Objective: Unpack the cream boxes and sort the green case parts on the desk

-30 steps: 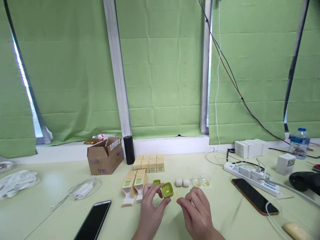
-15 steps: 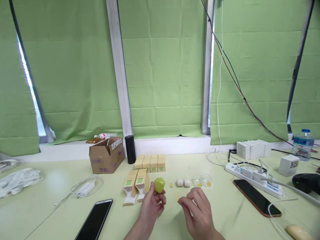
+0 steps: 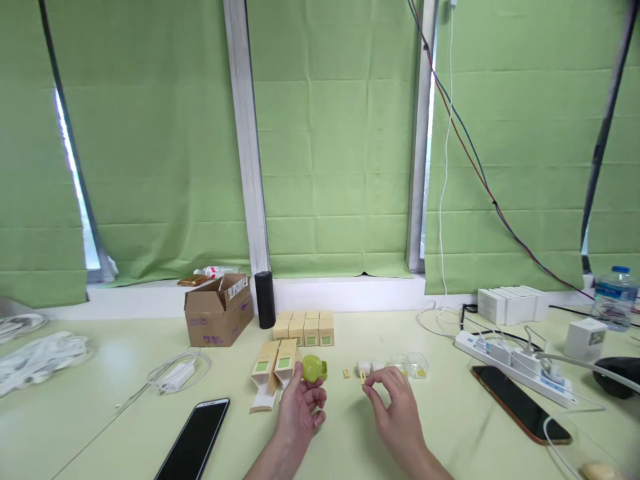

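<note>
"Where are you keeping the green piece?"

"I am holding the rounded green piece [image 3: 313, 368] in my left hand [image 3: 300, 403], above the table [image 3: 335, 447]. My thumb is lying along its side, and the other fingers are curling below. At its right edge more green is showing — I cannot tell if it is joined."

"And your right fingers?"

"With my right hand [image 3: 400, 407] I am pinching a small yellow loop [image 3: 363, 378], between thumb and forefinger. It is pointing upward."

"What is lying around?"

"Between my hands, a little beyond them, a tiny yellow piece [image 3: 346, 374] is lying on the table. White cylinders [image 3: 364, 367] are standing just behind the loop, and clear containers [image 3: 417, 365] are sitting to their right. Near my left hand, opened cartons [image 3: 263, 367] are lying; behind these, small closed boxes [image 3: 311, 331] are standing in a row. Farther left a phone [image 3: 194, 440] is resting."
</note>
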A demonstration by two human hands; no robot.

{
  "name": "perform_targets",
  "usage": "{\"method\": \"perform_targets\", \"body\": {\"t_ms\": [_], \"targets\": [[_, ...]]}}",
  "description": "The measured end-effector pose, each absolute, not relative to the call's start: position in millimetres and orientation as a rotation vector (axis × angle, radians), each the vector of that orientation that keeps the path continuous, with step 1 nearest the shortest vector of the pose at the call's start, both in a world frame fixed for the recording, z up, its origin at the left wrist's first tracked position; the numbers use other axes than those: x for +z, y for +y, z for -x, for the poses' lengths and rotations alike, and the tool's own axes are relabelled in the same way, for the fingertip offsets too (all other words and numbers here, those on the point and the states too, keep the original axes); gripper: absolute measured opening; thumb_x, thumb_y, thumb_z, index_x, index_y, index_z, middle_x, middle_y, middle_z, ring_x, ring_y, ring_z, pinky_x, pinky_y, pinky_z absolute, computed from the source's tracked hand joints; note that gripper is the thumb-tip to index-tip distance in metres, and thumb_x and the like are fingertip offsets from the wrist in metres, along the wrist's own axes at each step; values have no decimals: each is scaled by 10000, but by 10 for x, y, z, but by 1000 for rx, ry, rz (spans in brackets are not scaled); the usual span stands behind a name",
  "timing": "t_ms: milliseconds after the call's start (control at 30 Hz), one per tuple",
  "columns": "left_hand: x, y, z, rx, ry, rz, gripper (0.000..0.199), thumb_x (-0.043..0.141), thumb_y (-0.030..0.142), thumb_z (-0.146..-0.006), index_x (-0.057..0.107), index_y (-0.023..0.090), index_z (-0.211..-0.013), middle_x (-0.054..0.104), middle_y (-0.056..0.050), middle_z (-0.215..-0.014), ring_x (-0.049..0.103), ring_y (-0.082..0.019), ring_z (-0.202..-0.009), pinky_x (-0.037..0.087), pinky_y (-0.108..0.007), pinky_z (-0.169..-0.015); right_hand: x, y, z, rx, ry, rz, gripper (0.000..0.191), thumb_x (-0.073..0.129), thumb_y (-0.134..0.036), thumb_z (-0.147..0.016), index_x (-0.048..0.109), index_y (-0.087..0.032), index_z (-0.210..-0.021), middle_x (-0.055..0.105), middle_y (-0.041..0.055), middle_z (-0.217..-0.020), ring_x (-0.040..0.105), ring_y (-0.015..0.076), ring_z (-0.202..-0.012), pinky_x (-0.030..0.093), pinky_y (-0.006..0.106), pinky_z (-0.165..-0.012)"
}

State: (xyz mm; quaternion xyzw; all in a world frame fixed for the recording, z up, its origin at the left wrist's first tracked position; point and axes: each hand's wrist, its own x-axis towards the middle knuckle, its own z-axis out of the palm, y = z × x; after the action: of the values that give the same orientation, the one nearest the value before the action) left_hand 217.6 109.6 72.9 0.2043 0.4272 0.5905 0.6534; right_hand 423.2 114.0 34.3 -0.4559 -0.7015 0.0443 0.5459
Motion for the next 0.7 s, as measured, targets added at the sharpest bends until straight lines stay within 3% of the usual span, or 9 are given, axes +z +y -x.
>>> {"method": "perform_targets", "body": {"t_ms": [367,533,700], "targets": [[729,1165,-2085,1608,1081,-861,542,822,687,-659,635,193,-780,631,-13,-648,574,-159,-618,383,-243,-481,441,1637,-3870,4,-2001,1303,285,616,14,-818,736,-242,-786,766,33,-858,606,249,-949,396,365,-866],[777,1242,-1895,1738,1330,-1228,592,823,613,-668,723,188,-1067,763,-85,-995,690,-256,-941,534,-330,-775,358,1761,-3700,-40,-2019,1394,263,623,-19,-826,769,-235,-795,743,89,-975,566,295,-1028,373,410,-911],[812,1356,-1656,1631,1757,-1540,505,770,413,-689,734,219,-1153,756,-101,-1103,647,-358,-1149,481,-460,-986,340,1763,-3651,-54,-2040,1441,252,609,-34,-832,769,-229,-817,729,114,-1000,556,317,-1053,346,443,-969]]}}
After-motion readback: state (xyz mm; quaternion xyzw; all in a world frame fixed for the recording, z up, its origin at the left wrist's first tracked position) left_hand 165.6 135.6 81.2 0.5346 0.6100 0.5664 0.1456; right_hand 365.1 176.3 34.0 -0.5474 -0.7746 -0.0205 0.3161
